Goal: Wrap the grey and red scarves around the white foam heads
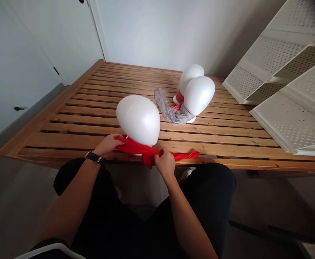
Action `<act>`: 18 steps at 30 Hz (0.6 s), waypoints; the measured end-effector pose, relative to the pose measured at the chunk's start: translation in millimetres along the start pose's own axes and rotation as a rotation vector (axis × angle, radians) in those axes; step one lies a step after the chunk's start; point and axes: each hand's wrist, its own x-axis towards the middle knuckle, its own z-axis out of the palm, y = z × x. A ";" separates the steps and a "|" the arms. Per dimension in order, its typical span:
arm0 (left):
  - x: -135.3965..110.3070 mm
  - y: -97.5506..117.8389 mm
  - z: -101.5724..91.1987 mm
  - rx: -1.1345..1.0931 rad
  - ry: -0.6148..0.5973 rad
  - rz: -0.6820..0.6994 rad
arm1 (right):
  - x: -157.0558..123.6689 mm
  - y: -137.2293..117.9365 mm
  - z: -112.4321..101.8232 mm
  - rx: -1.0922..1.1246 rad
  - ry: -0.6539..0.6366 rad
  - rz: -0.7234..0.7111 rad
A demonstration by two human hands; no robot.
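Observation:
A white foam mannequin head stands near the front edge of the slatted wooden surface. Around its neck runs a red scarf, bunched at the front, with one end trailing right along the slats. My left hand, a watch on its wrist, pinches the scarf at the left of the neck. Closed on the bunched part just right of the neck is my right hand. The neck and the head's base are mostly hidden by cloth and hands.
Two more white mannequin heads stand behind to the right: the nearer one wears a grey scarf, the farther one a red one. White perforated racks lean at the right of the wooden slats. A wall closes the back.

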 end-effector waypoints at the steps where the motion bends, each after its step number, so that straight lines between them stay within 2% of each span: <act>1: -0.7 -2.1 3.7 -0.091 -0.033 -0.028 | 0.7 -0.2 0.7 0.005 0.006 -0.006; 4: -0.9 -2.0 16.7 -0.295 -0.112 -0.022 | 3.0 -0.9 0.8 0.018 0.018 -0.017; 8: 4.1 6.9 18.3 -0.240 -0.079 -0.028 | 5.8 -0.1 -0.9 0.030 0.066 -0.061; 9: 5.5 9.3 14.8 -0.150 -0.052 -0.021 | 6.5 0.5 -1.1 0.036 0.082 -0.072; 11: 7.4 13.2 4.4 0.188 0.035 0.054 | 8.0 2.1 -1.1 0.047 0.099 -0.073; 13: 7.5 16.0 -7.7 0.651 0.183 0.179 | 9.4 4.2 -0.6 0.059 0.103 -0.060; 15: 6.9 18.2 -19.3 1.016 0.351 0.255 | 10.1 6.6 0.3 0.070 0.104 -0.061; 17: 7.3 20.1 -29.3 1.156 0.492 0.248 | 10.3 9.1 1.0 0.083 0.105 -0.069; 18: 8.3 20.8 -33.8 1.119 0.523 0.227 | 10.3 10.2 1.1 0.092 0.105 -0.069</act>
